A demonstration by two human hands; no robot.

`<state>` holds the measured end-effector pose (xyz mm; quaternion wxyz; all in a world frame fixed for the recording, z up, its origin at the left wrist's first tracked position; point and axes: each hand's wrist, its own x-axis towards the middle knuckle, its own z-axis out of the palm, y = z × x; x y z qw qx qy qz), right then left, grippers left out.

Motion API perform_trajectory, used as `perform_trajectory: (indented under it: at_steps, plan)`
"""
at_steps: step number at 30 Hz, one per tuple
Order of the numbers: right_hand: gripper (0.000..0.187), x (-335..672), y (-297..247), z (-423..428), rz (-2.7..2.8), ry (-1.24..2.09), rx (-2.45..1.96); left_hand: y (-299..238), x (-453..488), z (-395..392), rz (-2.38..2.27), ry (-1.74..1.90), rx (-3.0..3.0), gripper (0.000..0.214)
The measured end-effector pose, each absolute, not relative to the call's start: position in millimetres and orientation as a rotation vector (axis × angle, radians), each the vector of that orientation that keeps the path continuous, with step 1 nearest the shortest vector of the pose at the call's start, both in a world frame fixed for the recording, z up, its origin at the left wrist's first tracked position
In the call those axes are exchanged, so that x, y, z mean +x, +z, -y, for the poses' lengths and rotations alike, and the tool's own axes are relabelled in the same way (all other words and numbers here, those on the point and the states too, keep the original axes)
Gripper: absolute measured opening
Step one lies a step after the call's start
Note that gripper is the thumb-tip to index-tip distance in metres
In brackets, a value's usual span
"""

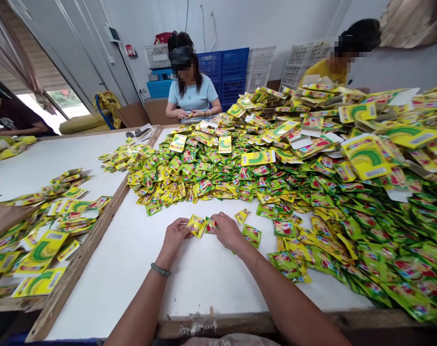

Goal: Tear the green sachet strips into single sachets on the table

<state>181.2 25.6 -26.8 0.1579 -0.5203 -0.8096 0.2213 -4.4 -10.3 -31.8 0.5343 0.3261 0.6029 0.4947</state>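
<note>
Yellow sachet (pixel 196 226) & green sachet (pixel 211 225), held side by side over the white tabletop (pixel 114 269), approx. mid-view in my head cam; edges touching or nearly so, can't tell which. My L hand (pixel 177 235): thumb & fingers pinched together on the yellow sachet's L side; bracelet (pixel 161 270) at wrist. My R hand (pixel 227 230): clamped on the green sachet, back of hand toward me, fingertips partly hidden, so exact contact pts. unclear. Just R of that hand, on the tabletop: spare green sachet (pixel 252 235); a bit farther off, small yellow sachet (pixel 242 216).

Far side & R: sachet heap (pixel 211 168), yellow & green mixed, w/ printed cartons (pixel 366 156) strewn on top, esp. toward R. L: wooden strip (pixel 91 242) dividing the work surface; past it, carton pile (pixel 47 250) w/ a co-worker's hand (pixel 7 221) at its edge. Bkgd.: co-worker in light-blue top (pixel 193 96), both hands at a small item I can't ID; co-worker in yellow top (pixel 315 69), partly hidden behind the heap; blue crates (pixel 235 65) stacked near the wall.
</note>
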Motion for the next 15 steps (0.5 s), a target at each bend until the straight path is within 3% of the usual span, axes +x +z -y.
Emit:
perform_trajectory:
  at_steps: [2,8,15]
  plan:
    - [0.019,189.6,-21.3,-27.5,2.148,0.724,-1.566,-34.7,-4.5,10.7,-1.447,1.194,0.774,0.042]
    - [0.027,185.6,-18.1,-23.7,1.649,1.288,-1.277,-23.9,9.6,10.2,-1.294,1.143,0.876,0.032]
    - [0.026,177.0,-15.1,-21.5,1.545,1.113,-1.308,-9.2,25.0,5.5,-1.214,1.181,0.930,0.029]
